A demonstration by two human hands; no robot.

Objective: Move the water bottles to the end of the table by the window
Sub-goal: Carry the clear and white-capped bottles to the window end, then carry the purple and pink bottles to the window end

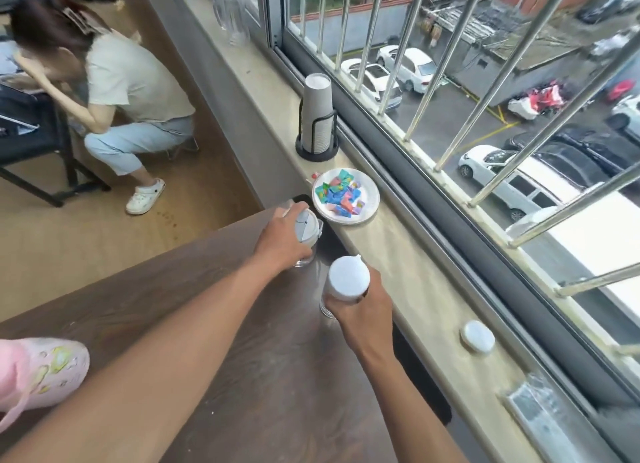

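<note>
At frame centre, our left hand point(282, 242) grasps one bottle point(306, 232), our right hand point(363, 310) another bottle point(348, 280); we should set both upright before letting go.

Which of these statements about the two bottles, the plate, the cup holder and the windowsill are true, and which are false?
1. Each hand holds a bottle. True: the left hand grips the flip-lid bottle, and the right hand grips the white-capped bottle.
2. The plate is empty. False: it holds colourful wrapped candies.
3. The paper cups stand stacked in a black holder on the windowsill. True.
4. Both bottles rest on the windowsill. False: they are over the dark wooden table, near its window end.
5. A round white lid lies on the windowsill. True.
</note>
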